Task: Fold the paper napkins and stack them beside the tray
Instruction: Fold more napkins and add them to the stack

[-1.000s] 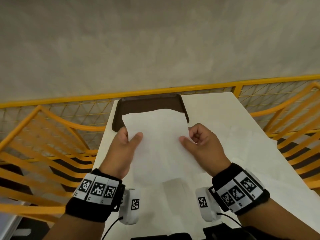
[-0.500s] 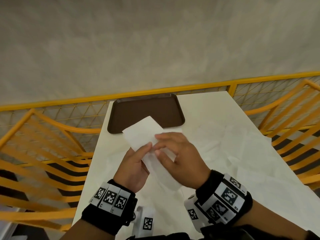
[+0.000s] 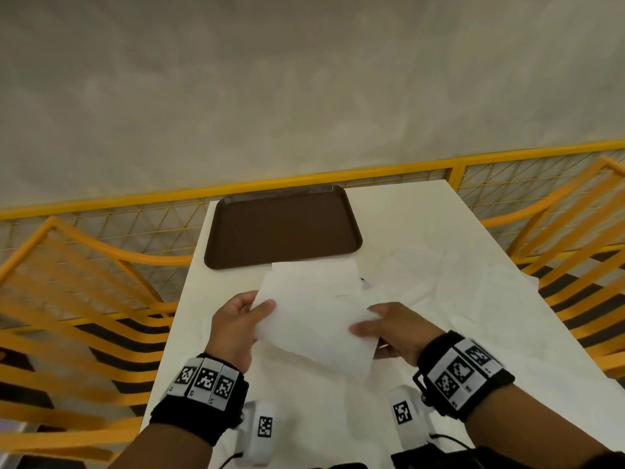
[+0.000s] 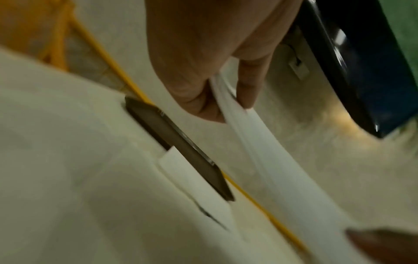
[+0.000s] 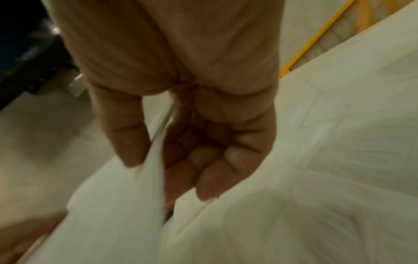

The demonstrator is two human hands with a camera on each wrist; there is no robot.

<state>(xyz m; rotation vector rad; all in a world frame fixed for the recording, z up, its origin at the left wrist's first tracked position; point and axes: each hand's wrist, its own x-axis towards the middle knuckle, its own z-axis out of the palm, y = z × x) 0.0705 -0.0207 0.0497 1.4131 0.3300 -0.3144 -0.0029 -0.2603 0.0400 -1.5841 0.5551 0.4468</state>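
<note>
Both hands are up over the white table [image 3: 507, 350], a folded paper napkin [image 3: 314, 319] stretched between them. The left hand [image 3: 236, 328] pinches its left edge, thumb on top; the wrist view shows doubled layers [image 4: 228, 107] caught between thumb and fingers. The right hand [image 3: 395, 333] nips the right edge the same way, thumb [image 5: 126, 135] against curled fingers. Beyond the napkin sits the brown tray [image 3: 284, 228], bare inside, at the table's far left. More white napkins [image 3: 416, 269] lie spread and rumpled to the tray's right, under the raised one. Yellow railing [image 3: 101, 204] rings the table.
</note>
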